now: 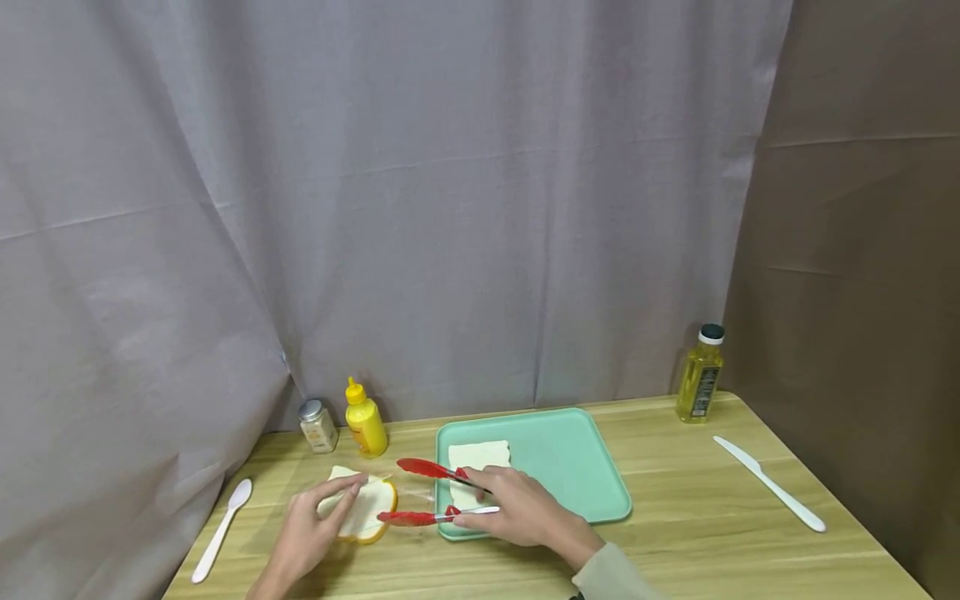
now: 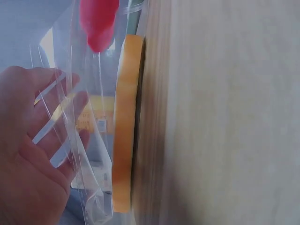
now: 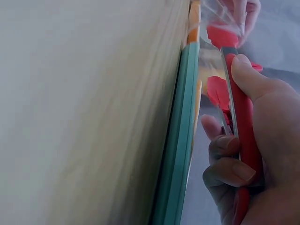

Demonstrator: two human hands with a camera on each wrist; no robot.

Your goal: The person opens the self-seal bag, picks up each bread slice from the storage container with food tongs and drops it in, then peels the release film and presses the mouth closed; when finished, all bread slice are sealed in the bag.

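Note:
My left hand [image 1: 306, 527] pinches the edge of a clear plastic bag [image 2: 96, 187] between thumb and fingers. A slice of bread [image 1: 366, 510] with an orange-brown crust lies on the table by that hand, with the bag's film around it. My right hand [image 1: 521, 507] holds red-tipped tongs [image 3: 244, 117] by their handles, the arms spread apart. Both red tips point left, the nearer one overlapping the slice in the head view. Under the right hand, another slice of bread [image 1: 478, 454] rests on the left side of a green tray [image 1: 611, 475], partly hidden by hand and tongs.
Behind the left hand stand a small jar [image 1: 318, 429] with a grey lid and a yellow squeeze bottle [image 1: 366, 425]. A white spoon [image 1: 221, 531] lies at far left. To the right are a white knife [image 1: 772, 485] and an oil bottle [image 1: 700, 379]. A grey curtain [image 1: 465, 208] hangs behind the table.

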